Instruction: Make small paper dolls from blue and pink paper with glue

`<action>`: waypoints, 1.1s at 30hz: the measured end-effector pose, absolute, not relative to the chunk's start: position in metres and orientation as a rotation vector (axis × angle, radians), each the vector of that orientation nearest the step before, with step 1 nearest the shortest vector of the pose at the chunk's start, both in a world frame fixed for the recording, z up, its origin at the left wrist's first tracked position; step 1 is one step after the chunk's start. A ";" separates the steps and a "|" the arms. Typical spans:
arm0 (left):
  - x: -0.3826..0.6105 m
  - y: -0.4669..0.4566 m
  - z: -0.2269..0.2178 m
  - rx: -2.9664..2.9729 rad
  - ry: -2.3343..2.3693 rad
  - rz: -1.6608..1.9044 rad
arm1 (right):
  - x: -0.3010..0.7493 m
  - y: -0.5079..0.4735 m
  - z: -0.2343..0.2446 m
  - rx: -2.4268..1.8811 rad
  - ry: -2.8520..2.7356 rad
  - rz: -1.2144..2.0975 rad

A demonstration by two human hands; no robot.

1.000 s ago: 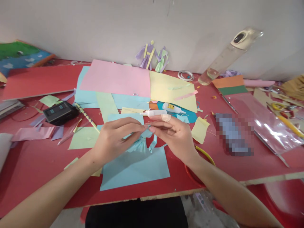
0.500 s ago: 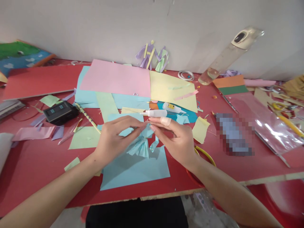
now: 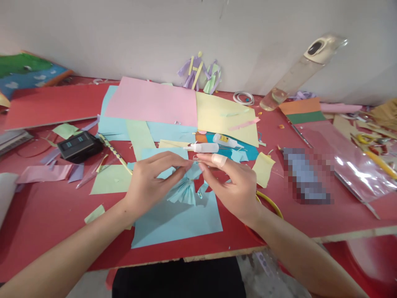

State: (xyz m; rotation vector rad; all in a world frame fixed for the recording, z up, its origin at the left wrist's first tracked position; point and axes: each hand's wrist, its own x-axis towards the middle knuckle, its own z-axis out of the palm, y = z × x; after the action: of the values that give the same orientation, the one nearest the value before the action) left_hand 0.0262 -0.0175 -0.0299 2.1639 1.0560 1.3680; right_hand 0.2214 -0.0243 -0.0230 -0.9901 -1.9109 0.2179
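My left hand (image 3: 151,180) and my right hand (image 3: 231,182) meet above the red table (image 3: 46,207), both pinching the top of a small pleated light-blue paper figure (image 3: 186,188) that fans out below my fingertips. A plaster wraps my right index finger. Under the figure lies a light-blue paper sheet (image 3: 176,221). Just beyond my fingers lie a white glue tube (image 3: 203,147) and a smaller glue bottle (image 3: 226,141).
Pink (image 3: 151,101), yellow (image 3: 223,116) and blue sheets cover the table's middle. A black device (image 3: 79,145) and a striped pencil (image 3: 113,153) lie left. Purple paper figures (image 3: 200,76) lean on the wall. A clear bottle (image 3: 297,72) and plastic sleeve (image 3: 341,161) are right.
The pleated figure has risen slightly and its fan shows more between my hands; my right hand has shifted a little right. Both pinches hold.
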 end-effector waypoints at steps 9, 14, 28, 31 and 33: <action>0.029 -0.019 -0.026 2.155 1.069 1.386 | 0.224 -0.022 -0.022 -0.879 -2.034 -0.125; 0.029 -0.020 -0.027 2.180 1.066 1.394 | 0.222 -0.024 -0.022 -0.905 -1.917 -0.005; 0.029 -0.018 -0.030 2.226 1.008 1.440 | 0.216 -0.029 -0.021 -1.098 -1.684 0.407; 0.029 -0.018 -0.029 2.224 1.009 1.441 | 0.217 -0.029 -0.022 -1.049 -1.745 0.233; 0.029 -0.019 -0.028 2.226 1.009 1.437 | 0.218 -0.028 -0.022 -0.985 -1.811 0.095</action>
State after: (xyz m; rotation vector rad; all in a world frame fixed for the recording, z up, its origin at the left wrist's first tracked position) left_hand 0.0290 -0.0189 -0.0282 2.2256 1.0093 1.4373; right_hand 0.2184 -0.0276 -0.0219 -0.9851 -1.8108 0.0950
